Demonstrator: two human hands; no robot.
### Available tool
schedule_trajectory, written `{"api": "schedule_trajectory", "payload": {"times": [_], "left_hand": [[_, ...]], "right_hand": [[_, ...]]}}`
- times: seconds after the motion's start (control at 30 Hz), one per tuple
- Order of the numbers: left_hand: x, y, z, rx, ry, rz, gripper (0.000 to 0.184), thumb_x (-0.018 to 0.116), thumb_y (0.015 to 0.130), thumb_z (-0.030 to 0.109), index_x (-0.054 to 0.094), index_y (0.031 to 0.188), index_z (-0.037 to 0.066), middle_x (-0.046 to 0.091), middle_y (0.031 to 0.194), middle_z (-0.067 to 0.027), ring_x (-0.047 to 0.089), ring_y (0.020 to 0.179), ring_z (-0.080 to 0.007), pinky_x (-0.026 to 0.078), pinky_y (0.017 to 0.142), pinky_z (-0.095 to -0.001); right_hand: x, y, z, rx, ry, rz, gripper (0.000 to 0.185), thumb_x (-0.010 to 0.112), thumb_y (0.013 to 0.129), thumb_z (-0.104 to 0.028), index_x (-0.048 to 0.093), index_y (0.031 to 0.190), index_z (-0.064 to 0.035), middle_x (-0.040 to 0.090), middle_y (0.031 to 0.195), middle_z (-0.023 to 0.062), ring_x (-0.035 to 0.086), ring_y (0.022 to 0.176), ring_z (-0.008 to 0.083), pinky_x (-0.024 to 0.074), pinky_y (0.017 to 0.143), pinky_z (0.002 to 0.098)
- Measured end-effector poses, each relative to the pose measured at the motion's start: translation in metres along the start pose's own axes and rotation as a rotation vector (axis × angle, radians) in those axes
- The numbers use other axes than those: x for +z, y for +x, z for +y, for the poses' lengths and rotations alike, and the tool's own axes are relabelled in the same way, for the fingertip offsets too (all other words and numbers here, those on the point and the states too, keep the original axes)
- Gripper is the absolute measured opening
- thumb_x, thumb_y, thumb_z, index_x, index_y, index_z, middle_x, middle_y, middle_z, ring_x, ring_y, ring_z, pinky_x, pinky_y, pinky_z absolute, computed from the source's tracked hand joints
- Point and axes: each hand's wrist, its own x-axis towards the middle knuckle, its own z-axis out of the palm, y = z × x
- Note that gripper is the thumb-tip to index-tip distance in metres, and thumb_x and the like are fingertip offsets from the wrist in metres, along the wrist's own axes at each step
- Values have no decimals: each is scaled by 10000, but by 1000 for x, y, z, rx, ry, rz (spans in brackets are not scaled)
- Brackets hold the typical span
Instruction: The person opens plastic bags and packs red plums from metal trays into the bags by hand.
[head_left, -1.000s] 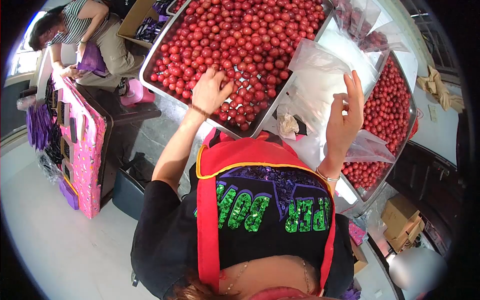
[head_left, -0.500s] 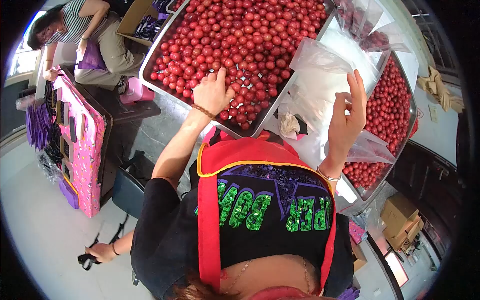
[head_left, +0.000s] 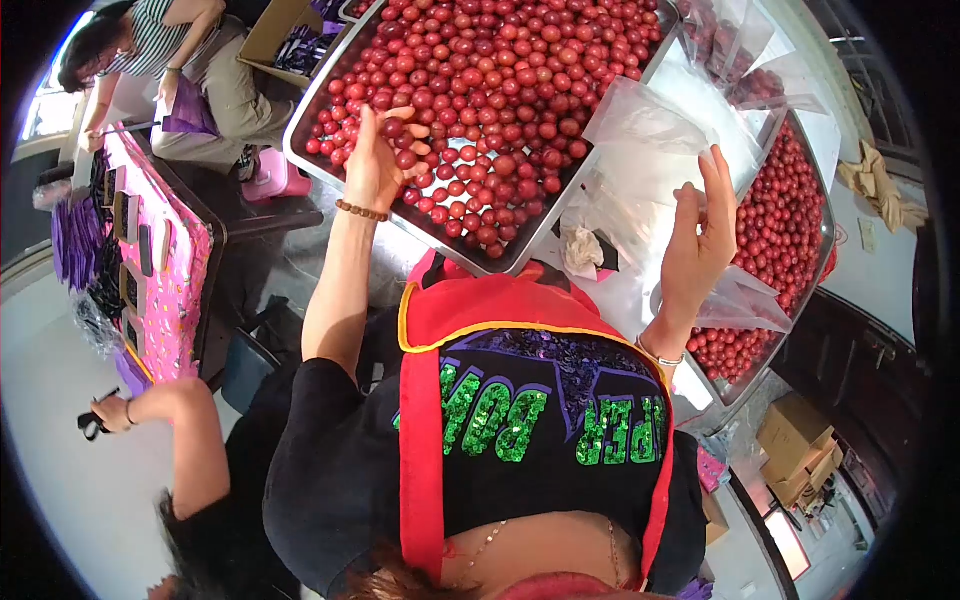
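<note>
My left hand [head_left: 378, 165] is turned palm up at the left part of a metal tray [head_left: 330, 172] heaped with round red fruit [head_left: 490, 80]. Its curled fingers hold a few of the fruit. Below and right of it, the tray's metal bottom shows between scattered fruit. My right hand [head_left: 697, 245] is raised over the clear plastic bags [head_left: 640, 130], fingers up and apart, holding nothing visible. Beside it lies a second tray [head_left: 826, 225] of smaller-looking red fruit [head_left: 775, 210].
A co-worker [head_left: 190, 50] sits at the upper left beside a pink-covered table [head_left: 175, 300] with purple bags [head_left: 78, 245]. Another person's arm [head_left: 190, 430] at the lower left holds a black item [head_left: 92, 425]. Crumpled paper [head_left: 580, 248] lies between the trays.
My left hand has moved left, turned palm up and gathered fruit. My right hand has barely moved. The other person at the lower left has come further into view.
</note>
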Motion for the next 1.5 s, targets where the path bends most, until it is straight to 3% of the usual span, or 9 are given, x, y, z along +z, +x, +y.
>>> {"api": "schedule_trajectory", "payload": {"times": [0.17,0.47,0.63,0.77,0.87,1.07,1.2,1.33,1.5], "left_hand": [[-7,-2,-18,117,358,-62,402,570,871,122,428,1241,57,575,847,-39,528,611,-72,435,512,-189],[-46,-7,4,356,161,168,234,465,924,179,571,1080,39,568,766,-5,528,616,-80,421,515,-197],[-69,-14,11,471,802,286,147,611,835,102,625,970,46,548,723,32,489,671,-42,413,606,-188],[-54,-22,3,674,1556,229,234,605,810,290,630,928,90,616,847,-115,598,811,-308,485,681,-401],[-42,-18,-9,580,1875,234,300,614,789,369,628,920,100,586,777,-98,592,776,-295,481,661,-391],[-45,-12,-4,532,1390,-51,245,572,833,294,629,990,114,613,856,-120,602,846,-289,467,718,-410],[-50,-10,6,772,1607,460,227,504,868,193,573,1077,137,578,917,-107,599,799,-314,485,652,-413],[-63,6,-1,578,1852,467,315,515,818,158,532,1132,140,569,925,-128,606,792,-314,504,637,-427],[-31,25,-20,688,1592,508,381,525,766,163,524,1145,117,461,1157,-199,610,766,-373,505,662,-468]], "right_hand": [[3,0,-1,-7,12,6,334,511,824,52,580,1142,-22,521,1258,122,561,860,116,424,645,220],[3,3,-2,-30,-13,17,348,513,824,42,585,1151,-53,519,1265,120,552,805,95,405,600,206],[6,4,-3,-33,1,-12,358,518,826,31,580,1165,-64,508,1277,120,541,788,86,404,604,205],[11,6,-6,-51,-8,-19,360,517,824,36,578,1166,-61,500,1285,122,538,784,83,404,602,205],[11,6,-7,-58,-21,-8,384,506,812,55,574,1172,-58,482,1305,128,531,749,79,402,598,201],[5,6,-5,-82,-39,7,460,491,780,93,551,1207,-67,461,1327,136,518,695,65,399,579,196],[5,6,-5,-59,-43,1,475,493,777,96,547,1216,-77,463,1324,136,519,688,58,394,564,194],[8,7,-3,-71,-32,-15,478,488,775,100,552,1213,-83,469,1319,134,521,683,59,396,566,192],[9,7,-6,-80,-26,-21,471,486,773,106,558,1201,-77,481,1306,133,533,696,62,399,569,194]]}}
